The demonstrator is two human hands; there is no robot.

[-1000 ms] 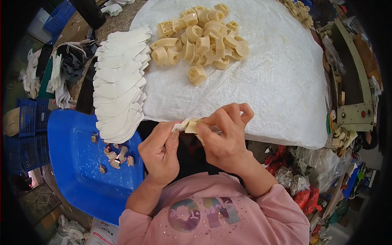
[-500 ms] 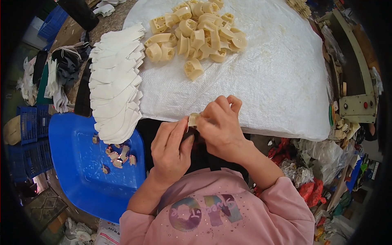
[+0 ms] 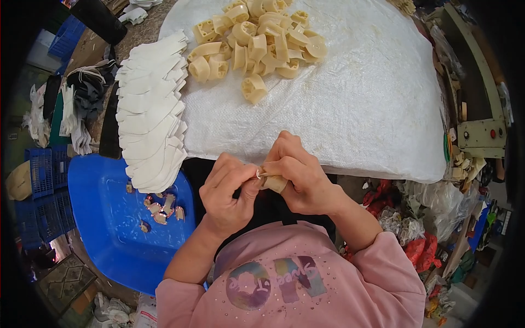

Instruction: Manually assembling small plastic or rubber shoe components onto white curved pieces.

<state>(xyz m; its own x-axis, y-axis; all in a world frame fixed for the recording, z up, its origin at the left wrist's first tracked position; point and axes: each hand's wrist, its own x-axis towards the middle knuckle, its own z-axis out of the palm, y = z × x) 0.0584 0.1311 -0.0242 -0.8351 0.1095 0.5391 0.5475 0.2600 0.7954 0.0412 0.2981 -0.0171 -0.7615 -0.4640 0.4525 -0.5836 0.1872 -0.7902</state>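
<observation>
In front of my chest, my right hand grips a small cream-beige plastic shoe heel, its fingers curled around it. My left hand meets it from the other side, thumb and forefinger pinching a thin white cover strip at the heel's edge. Most of that strip is hidden by my fingers. Beyond my hands, a pile of loose beige heels lies on a white woven-plastic surface, with a single heel nearest me. Overlapping white cover pieces run in a long row along its left side.
A blue plastic basin at my left holds several small wrapped heels. Blue crates stand farther left. On the right are a pale metal machine frame, plastic bags and red scraps.
The heel has tilted and shows more of its side below my right fingers. My left fingertips have closed in a pinch at its edge. The view has shifted slightly.
</observation>
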